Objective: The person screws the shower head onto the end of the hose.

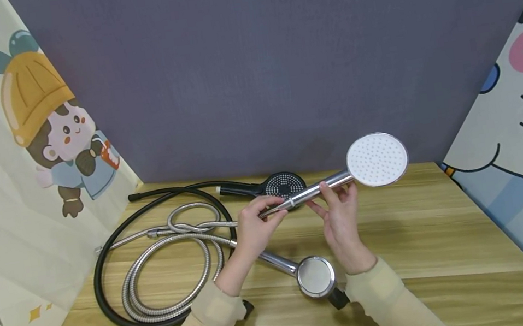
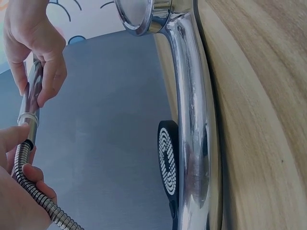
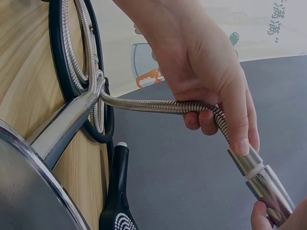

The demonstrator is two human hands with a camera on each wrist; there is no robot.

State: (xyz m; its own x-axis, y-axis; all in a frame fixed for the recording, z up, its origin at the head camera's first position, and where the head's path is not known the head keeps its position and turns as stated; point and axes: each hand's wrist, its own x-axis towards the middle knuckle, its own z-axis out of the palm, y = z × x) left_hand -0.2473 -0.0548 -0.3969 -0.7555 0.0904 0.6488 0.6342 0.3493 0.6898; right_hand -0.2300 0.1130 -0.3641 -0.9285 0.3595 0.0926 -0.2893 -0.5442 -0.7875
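A chrome shower head with a round white spray face is held up above the table. My right hand pinches its handle between thumb and fingers. At the handle's lower end, my left hand pinches the end fitting of a ribbed metal shower hose. Fitting and handle meet in line at a pale ring; how far they are screwed together cannot be told. From the left hand the hose bends down towards the coils on the table.
A second chrome shower head lies below my hands, beside a coiled metal hose. A black shower head lies at the back near the dark wall panel. A black hose loops at the left of the wooden table.
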